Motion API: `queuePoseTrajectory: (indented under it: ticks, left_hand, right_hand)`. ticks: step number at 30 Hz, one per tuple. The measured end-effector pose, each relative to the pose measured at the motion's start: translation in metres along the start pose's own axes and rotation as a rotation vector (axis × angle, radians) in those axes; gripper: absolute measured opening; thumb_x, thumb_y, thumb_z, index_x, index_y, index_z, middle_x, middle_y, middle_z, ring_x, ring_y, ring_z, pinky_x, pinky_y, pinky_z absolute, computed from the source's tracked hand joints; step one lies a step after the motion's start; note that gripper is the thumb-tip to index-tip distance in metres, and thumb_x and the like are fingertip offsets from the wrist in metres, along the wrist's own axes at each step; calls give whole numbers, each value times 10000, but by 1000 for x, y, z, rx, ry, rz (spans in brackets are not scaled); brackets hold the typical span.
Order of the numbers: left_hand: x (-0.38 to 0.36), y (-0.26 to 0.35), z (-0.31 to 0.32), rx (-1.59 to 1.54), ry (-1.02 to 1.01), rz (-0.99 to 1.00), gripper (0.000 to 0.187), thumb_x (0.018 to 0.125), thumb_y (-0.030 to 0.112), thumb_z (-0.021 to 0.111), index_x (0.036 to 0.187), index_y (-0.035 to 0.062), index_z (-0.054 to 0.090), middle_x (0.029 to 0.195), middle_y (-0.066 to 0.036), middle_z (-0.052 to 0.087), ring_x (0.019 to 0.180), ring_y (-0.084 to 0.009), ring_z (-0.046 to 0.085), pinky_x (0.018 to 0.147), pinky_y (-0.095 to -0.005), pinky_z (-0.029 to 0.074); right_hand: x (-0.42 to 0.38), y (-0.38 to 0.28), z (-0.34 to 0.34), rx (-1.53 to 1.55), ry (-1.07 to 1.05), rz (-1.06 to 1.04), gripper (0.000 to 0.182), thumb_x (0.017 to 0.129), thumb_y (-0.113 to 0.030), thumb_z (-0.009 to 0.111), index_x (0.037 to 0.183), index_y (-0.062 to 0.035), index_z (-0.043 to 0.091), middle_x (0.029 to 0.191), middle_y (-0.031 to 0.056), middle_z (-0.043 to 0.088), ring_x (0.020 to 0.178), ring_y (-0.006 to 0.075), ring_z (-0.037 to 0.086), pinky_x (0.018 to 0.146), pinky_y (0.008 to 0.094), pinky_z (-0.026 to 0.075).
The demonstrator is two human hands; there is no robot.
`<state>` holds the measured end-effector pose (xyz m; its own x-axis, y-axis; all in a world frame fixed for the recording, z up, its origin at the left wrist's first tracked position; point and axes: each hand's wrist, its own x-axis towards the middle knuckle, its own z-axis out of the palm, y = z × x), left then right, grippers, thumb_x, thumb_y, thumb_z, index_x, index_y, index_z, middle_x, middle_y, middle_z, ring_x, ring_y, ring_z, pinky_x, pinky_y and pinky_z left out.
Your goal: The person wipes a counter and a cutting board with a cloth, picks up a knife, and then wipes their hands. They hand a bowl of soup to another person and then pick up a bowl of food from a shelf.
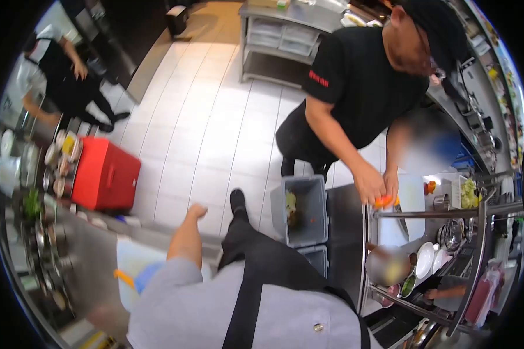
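Note:
My left arm reaches forward over the floor. My left hand [197, 210] is curled with nothing in it, close to my black shoe [237, 200] and left of a grey bin [308, 224]. My right hand is out of sight. A co-worker in a black shirt [361, 75] and cap bends over the steel counter and grips an orange item [383, 201] with both hands, next to a white cutting board [412, 195]. I wear a grey shirt with black apron straps.
A red box [105, 174] stands at the left beside a counter with several small containers. A blurred metal bowl [387, 264], plates and another person's hand [434, 294] lie under the steel shelf rail [436, 213]. A second person stands far left.

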<state>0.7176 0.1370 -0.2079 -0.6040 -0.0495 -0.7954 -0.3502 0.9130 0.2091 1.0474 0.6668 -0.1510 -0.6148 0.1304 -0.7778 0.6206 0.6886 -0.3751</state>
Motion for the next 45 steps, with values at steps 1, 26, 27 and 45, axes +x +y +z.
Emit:
queuePoseTrajectory:
  ticks: [1, 26, 27, 45]
  left_hand:
    - [29, -20, 5, -44, -104, -83, 596, 856, 506, 537, 1153, 2, 653, 1152, -267, 641, 1068, -400, 634, 920, -493, 502]
    - [60, -32, -133, -959, -82, -323, 709, 845, 199, 696, 1459, 70, 366, 1326, -193, 519, 1104, -308, 544, 814, -461, 526]
    - [66, -36, -148, -966, -63, -326, 709, 845, 199, 696, 1459, 70, 366, 1326, -193, 519, 1104, -308, 544, 814, -461, 526]
    - [225, 8, -437, -851, 209, 10, 576, 843, 159, 671, 1377, 51, 486, 1030, -101, 631, 913, -220, 619, 758, -407, 547]
  right_hand:
    - [-4, -21, -20, -31, 17, 14, 411, 923, -374, 533, 1104, -37, 683, 1113, 225, 654, 1079, 390, 601, 931, 446, 469]
    - [252, -499, -123, -295, -37, -397, 360, 932, -355, 521, 1084, -80, 698, 1077, 186, 676, 1044, 377, 625, 920, 462, 477]
    - [261, -509, -126, -273, 2, -465, 356, 931, -356, 524, 1074, -82, 701, 1043, 186, 682, 997, 365, 642, 897, 455, 487]
    - [426, -740, -251, 13, 156, -487, 423, 931, -391, 533, 978, -9, 709, 1011, 236, 680, 995, 405, 634, 880, 453, 497]
